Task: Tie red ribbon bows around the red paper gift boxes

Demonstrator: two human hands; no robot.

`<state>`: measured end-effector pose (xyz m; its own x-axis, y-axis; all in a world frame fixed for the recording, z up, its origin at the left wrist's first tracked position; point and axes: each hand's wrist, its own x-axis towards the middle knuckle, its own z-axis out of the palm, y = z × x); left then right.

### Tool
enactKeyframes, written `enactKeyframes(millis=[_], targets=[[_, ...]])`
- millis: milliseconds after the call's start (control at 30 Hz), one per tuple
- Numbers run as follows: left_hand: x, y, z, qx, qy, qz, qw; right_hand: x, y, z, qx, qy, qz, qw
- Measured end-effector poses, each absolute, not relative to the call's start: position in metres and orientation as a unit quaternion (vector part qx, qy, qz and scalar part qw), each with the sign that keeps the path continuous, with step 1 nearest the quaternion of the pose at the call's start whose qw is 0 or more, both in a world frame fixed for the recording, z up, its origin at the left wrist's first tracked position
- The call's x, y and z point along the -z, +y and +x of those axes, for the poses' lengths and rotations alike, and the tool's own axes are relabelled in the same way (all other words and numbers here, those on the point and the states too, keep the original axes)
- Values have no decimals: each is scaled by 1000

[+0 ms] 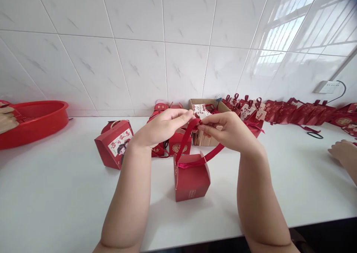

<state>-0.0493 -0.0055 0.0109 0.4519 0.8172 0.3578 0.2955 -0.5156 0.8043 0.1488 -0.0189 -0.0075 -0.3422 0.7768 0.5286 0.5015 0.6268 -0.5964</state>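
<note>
A small red gift box [192,179] stands on the white table [55,193] right in front of me. A red ribbon [187,134] runs up from its top to my hands. My left hand [164,125] pinches the ribbon's upper end with closed fingers. My right hand [227,130] grips the same ribbon from the right, fingers pressed together, and a loop of ribbon [213,153] hangs below it down to the box. Both hands hover just above and behind the box.
Another red box with a cartoon label [114,143] stands to the left. A cardboard carton [205,136] and more red boxes sit behind my hands; folded red boxes with tags [279,112] line the wall. A red basin [33,121] with someone's hand [7,119] is far left; another person's hand [344,152] is far right.
</note>
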Motion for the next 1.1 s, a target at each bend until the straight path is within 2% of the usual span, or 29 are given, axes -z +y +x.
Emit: enactKeyframes(millis=[133,333,467,667,900,1100], targets=[[-9,-1,-54,-352,307,793,391,8,-17,150,-188,-791,-383,439],[-7,-4,-46,-403,269,814,321,9,-18,141,-210,-762,-397,467],[-5,-6,-41,-430,286,807,285,13,-18,133,-242,-724,-402,506],[-5,-11,-34,-494,319,789,178,21,-20,126,-297,-660,-371,582],[-3,-26,-31,-556,323,743,185,34,-23,112,-432,-552,-296,648],[3,-33,-49,-582,350,721,139,37,-31,119,-442,-462,-347,686]])
